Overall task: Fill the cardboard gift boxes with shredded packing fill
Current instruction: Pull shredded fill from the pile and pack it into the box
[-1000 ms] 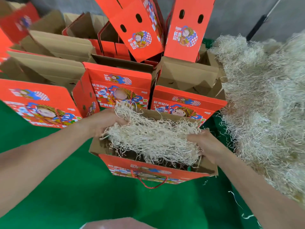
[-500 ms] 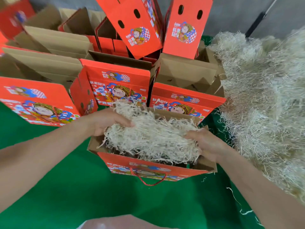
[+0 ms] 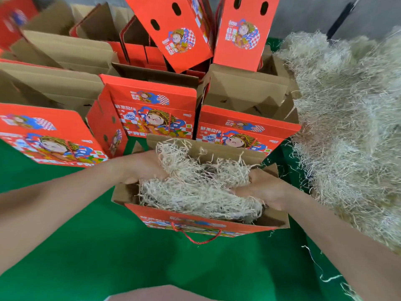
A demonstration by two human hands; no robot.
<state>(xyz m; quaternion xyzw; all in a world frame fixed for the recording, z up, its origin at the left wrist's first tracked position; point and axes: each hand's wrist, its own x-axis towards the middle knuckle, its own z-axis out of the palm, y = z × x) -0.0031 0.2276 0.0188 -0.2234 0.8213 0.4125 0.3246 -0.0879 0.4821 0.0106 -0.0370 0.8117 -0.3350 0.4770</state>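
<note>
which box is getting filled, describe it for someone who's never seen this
Start at the pale pile of shredded fill on the green cloth's right side. Just left of it, nearest the camera, stands one open orange box. Unlike the boxes behind, it holds a wad of fill, and the left hand and right hand reach into it.

Green cloth [image 3: 65,246] under boxes [image 3: 152,101], fill heap [image 3: 347,127]

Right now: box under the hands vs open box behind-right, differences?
The near box holds shredded fill; the rear box shows only bare cardboard inside. The left hand and right hand are in the near box, neither in the rear box. Both are orange, same print.
</note>
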